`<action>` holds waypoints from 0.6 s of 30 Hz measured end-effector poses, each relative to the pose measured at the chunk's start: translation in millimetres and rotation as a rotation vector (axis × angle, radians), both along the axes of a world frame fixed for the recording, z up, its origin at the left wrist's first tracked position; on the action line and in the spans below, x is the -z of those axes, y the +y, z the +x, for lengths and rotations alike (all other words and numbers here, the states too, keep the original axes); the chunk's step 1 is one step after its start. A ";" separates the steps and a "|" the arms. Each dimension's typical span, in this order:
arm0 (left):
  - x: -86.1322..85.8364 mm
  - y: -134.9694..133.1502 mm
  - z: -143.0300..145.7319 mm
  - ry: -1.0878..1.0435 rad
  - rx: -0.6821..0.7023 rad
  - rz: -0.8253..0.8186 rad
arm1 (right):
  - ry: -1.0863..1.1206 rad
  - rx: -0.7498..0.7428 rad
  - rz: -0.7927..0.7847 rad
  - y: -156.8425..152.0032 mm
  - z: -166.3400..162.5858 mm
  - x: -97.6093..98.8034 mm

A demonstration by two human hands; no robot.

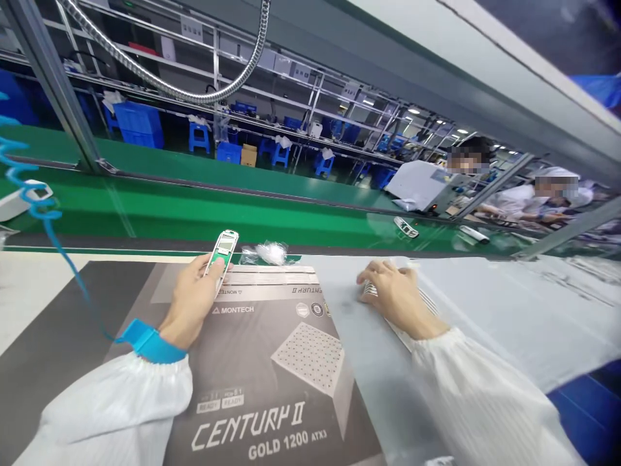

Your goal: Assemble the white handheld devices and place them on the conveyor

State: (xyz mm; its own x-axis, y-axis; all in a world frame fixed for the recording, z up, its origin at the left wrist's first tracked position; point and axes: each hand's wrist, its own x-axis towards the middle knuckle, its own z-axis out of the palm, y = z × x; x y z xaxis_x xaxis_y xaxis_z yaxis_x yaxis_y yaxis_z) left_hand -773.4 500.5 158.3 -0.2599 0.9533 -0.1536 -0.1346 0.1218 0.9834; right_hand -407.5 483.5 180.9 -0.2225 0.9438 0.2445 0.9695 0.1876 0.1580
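Observation:
My left hand [190, 301] holds upright a white plastic frame with a green circuit board inside [223, 252], gripped at its lower end. It hovers over a flat grey MONTECH Century II Gold 1200 power supply carton [262, 362]. My right hand [392, 298] lies on a pale translucent plastic sheet [359, 336], its fingers closed over a ribbed white piece [371, 291], which is mostly hidden. A blue anti-static wrist strap [150, 342] circles my left wrist, and its coiled blue cord [29, 188] runs off to the left.
A crumpled clear plastic bag [269, 254] lies past the carton. A similar white frame [406, 226] rests on the green conveyor belt [204, 217]. Two co-workers [543, 200] sit at far right. Blue stools and bins [138, 125] stand beyond.

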 end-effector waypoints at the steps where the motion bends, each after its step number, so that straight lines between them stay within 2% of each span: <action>1: -1.3 -1.1 0.8 0.000 0.010 0.001 | -0.063 0.010 0.011 -7.0 12.1 2.5; 3: -3.1 -3.4 1.7 0.013 0.030 0.004 | -0.120 0.012 0.048 -16.6 25.7 6.5; 5: -4.0 -5.4 1.8 0.001 0.056 0.011 | -0.085 -0.001 0.103 -21.2 26.9 4.8; 8: -4.6 -7.3 2.3 -0.078 0.105 0.030 | 0.132 -0.006 0.113 -19.6 12.0 -8.1; 10: -4.3 -7.9 3.4 -0.113 0.142 0.044 | 0.381 0.007 0.021 -12.5 -7.9 -15.3; 12: -2.9 -7.7 4.7 -0.092 0.172 0.057 | 0.689 0.000 -0.101 -0.9 -35.6 -14.5; 15: 1.8 -5.3 4.9 0.056 0.169 0.075 | 1.184 -0.017 -0.261 20.3 -87.0 1.8; 18: 8.6 -2.9 2.1 0.275 0.174 0.166 | 1.589 -0.038 -0.468 35.5 -135.7 22.7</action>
State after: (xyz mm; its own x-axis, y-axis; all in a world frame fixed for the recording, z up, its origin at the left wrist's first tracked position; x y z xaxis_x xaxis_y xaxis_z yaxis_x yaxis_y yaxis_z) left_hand -771.2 497.5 149.7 -0.1016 0.9930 0.0599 0.1467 -0.0446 0.9882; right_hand -543.3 519.0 158.1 -0.0678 0.9964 -0.0500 0.0910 -0.0437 -0.9949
